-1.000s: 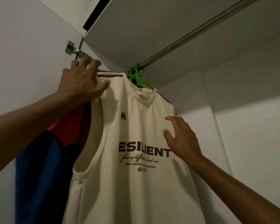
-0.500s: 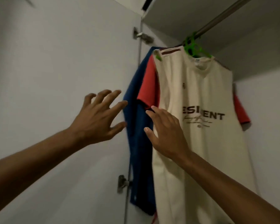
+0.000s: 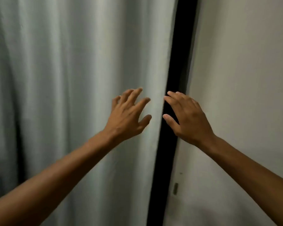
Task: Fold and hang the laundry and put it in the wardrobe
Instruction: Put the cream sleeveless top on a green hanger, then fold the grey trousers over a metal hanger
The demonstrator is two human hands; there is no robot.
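Reaching forward, both hands empty: left hand (image 3: 129,115) fingers spread before pale curtain (image 3: 64,95); right hand (image 3: 188,118) fingers spread, relaxed, over dark gap (image 3: 175,62) beside wall (image 3: 243,79). Laundry, wardrobe out of view.

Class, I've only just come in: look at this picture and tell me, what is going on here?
A person reaches both bare arms forward. The left hand is spread open in front of a pale grey curtain; the right hand is open in front of a plain wall. A dark vertical strip runs between curtain and wall. Neither hand holds anything, and no clothes or wardrobe are in view. Whether the fingers touch the curtain is unclear.
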